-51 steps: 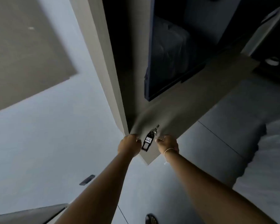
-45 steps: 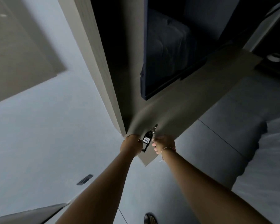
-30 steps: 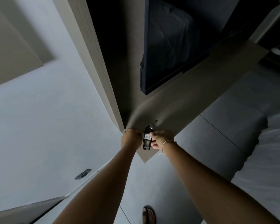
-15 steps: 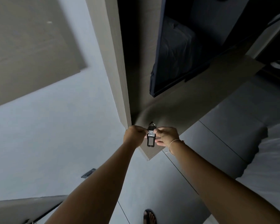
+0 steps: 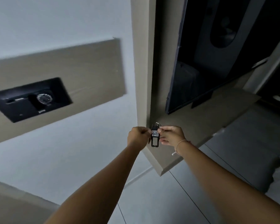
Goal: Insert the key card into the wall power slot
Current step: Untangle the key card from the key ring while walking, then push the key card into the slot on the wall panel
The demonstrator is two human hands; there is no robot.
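- Head view: key card [image 5: 155, 137] up between both hands over the shelf [image 5: 200, 126], long axis near vertical, ring end away from the camera, white label facing us.
- Left hand [image 5: 138, 137] curled almost shut, pinching the card's left edge.
- Right hand [image 5: 171, 136] half-closed, thumb and fingers on its right edge.
- Wall slot [image 5: 31, 99] sits far left, well apart from the card.
- Change from half a second ago: slot panel has swung into view; card was already upright in both hands.

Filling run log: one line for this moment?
stage: pre-insert | key tag: held by left hand and right hand | wall panel: no card in
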